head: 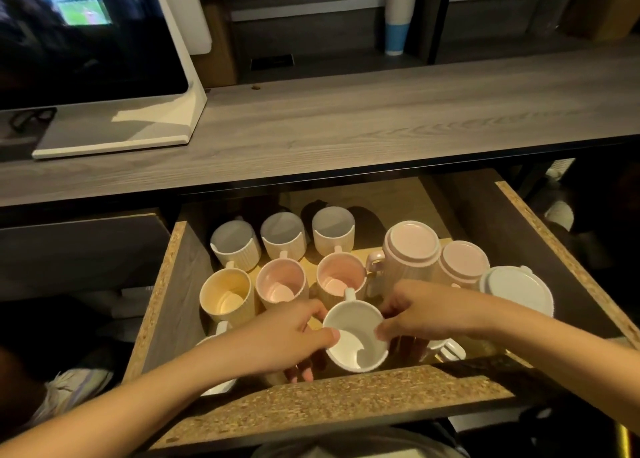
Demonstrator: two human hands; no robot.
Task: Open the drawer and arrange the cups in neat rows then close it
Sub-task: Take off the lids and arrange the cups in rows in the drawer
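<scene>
The drawer [332,398] stands pulled out below the desk. Both hands hold one white mug [356,340] near its front wall: my left hand [287,340] grips the mug's left rim with the thumb over the edge, and my right hand [415,312] pinches its right rim. Behind it stand a cream mug [227,298] and two pink mugs [282,284] [341,279] in a row, with three white ribbed mugs [235,244] [282,234] [333,229] in the back row. Two pink cups [412,246] [464,262] sit upside down at the right.
A white lidded container [516,289] sits at the drawer's right side. Another white mug [446,348] lies partly hidden under my right wrist. On the desk top [346,122] above stands a monitor [86,42] on a white base, and a white-and-blue tumbler [398,18] on the shelf.
</scene>
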